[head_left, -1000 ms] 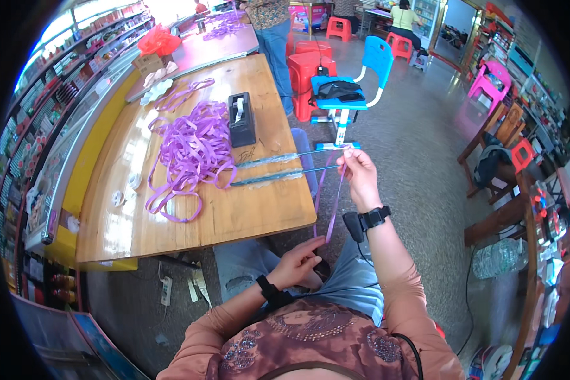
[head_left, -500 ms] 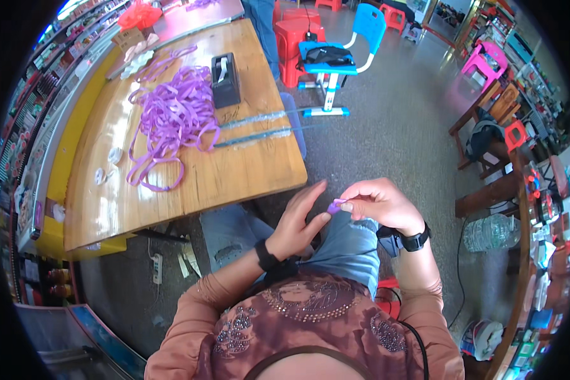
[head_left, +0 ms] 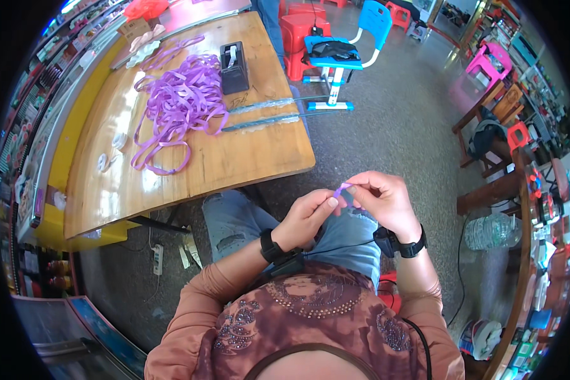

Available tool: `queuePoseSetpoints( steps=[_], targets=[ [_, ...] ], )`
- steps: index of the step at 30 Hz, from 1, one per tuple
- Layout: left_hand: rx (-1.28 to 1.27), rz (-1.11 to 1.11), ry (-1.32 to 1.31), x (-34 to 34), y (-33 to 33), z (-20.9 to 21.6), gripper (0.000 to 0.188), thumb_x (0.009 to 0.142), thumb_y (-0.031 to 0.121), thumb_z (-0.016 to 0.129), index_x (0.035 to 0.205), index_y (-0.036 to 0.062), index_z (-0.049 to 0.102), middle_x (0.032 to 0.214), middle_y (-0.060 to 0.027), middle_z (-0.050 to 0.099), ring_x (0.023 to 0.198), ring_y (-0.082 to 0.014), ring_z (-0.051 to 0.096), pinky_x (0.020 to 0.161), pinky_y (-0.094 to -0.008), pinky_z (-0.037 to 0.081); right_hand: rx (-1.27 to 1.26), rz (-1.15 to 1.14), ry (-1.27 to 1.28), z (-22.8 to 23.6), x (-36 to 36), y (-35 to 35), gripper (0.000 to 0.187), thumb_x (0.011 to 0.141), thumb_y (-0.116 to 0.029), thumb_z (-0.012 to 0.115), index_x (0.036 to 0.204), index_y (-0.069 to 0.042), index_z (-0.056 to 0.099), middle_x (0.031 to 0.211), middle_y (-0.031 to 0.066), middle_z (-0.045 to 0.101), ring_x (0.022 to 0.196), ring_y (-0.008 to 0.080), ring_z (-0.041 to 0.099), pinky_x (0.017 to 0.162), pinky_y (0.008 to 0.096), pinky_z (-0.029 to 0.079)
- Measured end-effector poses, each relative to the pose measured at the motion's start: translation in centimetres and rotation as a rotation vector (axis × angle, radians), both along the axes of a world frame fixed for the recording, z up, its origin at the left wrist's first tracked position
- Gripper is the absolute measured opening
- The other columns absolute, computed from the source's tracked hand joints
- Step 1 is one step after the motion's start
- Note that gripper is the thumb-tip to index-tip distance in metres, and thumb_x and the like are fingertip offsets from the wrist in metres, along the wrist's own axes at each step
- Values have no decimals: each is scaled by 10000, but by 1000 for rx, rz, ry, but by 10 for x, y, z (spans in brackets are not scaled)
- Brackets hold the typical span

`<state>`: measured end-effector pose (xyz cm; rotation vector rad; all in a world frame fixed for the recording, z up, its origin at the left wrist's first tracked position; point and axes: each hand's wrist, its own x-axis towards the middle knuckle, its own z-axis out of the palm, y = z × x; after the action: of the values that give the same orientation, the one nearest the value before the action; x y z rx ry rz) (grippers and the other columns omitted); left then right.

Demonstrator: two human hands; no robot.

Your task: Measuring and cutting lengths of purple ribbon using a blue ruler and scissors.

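Observation:
Above my lap, a short piece of purple ribbon (head_left: 340, 190) is pinched between both hands. My left hand (head_left: 307, 215) has thumb and forefinger closed on its lower end. The fingertips of my right hand (head_left: 380, 197) grip the upper end, close beside the left thumb. How the ribbon is folded is too small to make out. On the wooden table (head_left: 259, 152) ahead and to the left lies a tangled heap of purple ribbon (head_left: 187, 95), with one loop trailing toward the near edge. A black tape dispenser (head_left: 234, 69) stands against the heap's right side.
Two thin dark rods (head_left: 266, 121) under clear tape stick out past the table's right edge. White tape rolls (head_left: 118, 140) lie on the left. Beyond are a blue chair (head_left: 335, 63) and red stools (head_left: 304, 38). To my right, a clear water bottle (head_left: 493, 232) stands by shelves.
My left hand's fingers, spread out before, have closed onto the purple ribbon. Both hands have drawn together around it. The table sits slightly higher and further right in view.

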<state>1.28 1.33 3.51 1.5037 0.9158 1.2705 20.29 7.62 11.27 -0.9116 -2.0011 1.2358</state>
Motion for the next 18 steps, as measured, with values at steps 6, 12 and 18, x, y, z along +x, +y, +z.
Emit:
queuePoseSetpoints(
  steps=[6,12,18],
  targets=[
    [88,79,166,-6,-10,1,219,1009,168,500,978,1,637,899,-83,632,841,-174,607,770,-304,482,-274,105,236,-19,-15,-13,173,923,-30,626,1091,12,625,909,56,670,791,111,639,703,249,534],
    [-10,116,187,-6,-17,0,173,986,154,519,998,23,631,870,-121,626,800,-219,625,726,-321,494,-313,11,229,-46,-21,-17,110,938,-102,639,976,-2,667,830,19,653,682,68,600,606,222,512],
    [-73,177,185,-10,-15,-14,174,998,156,494,1034,18,593,872,-121,632,788,-204,623,712,-319,494,-336,-67,238,-60,-31,-19,112,939,-105,641,992,-9,665,836,18,662,666,74,600,594,222,503]
  ],
)
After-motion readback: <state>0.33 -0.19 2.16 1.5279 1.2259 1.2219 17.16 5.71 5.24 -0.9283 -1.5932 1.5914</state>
